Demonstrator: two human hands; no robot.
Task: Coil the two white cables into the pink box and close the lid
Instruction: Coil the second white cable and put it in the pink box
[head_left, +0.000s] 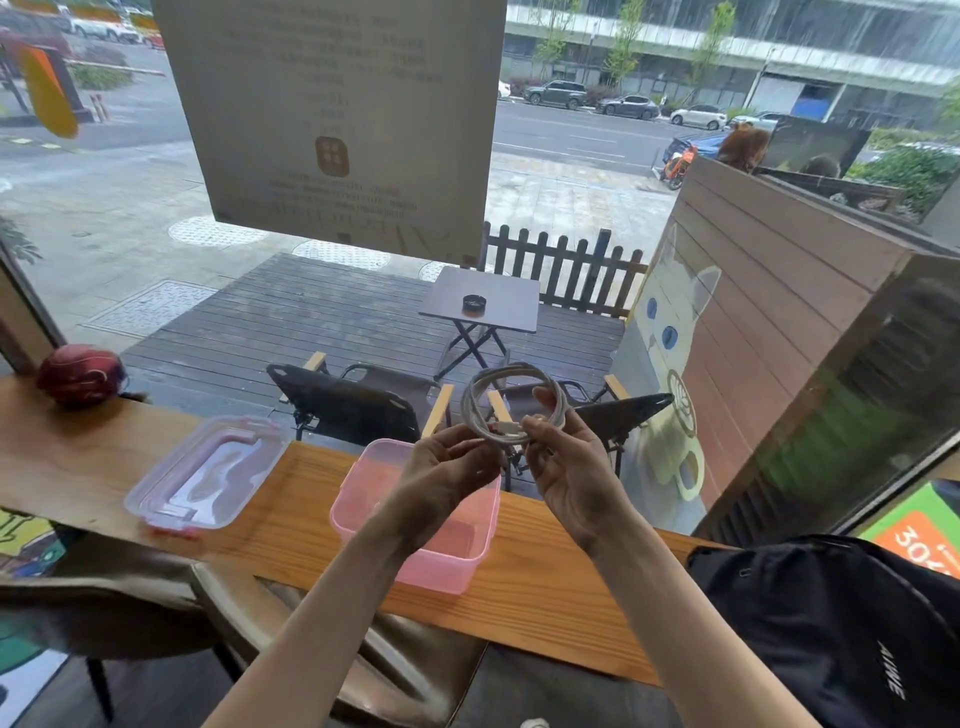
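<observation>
Both hands around coiled cable.

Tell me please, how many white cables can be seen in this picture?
1 coil for certain: the white cable is held in loops above the pink box by the left hand and right hand. A second cable may be hidden inside the loops.

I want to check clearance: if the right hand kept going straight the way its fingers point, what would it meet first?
Probably the window glass: the right hand, holding the coiled white cable, points up and away over the counter. Depth is unclear.
</observation>
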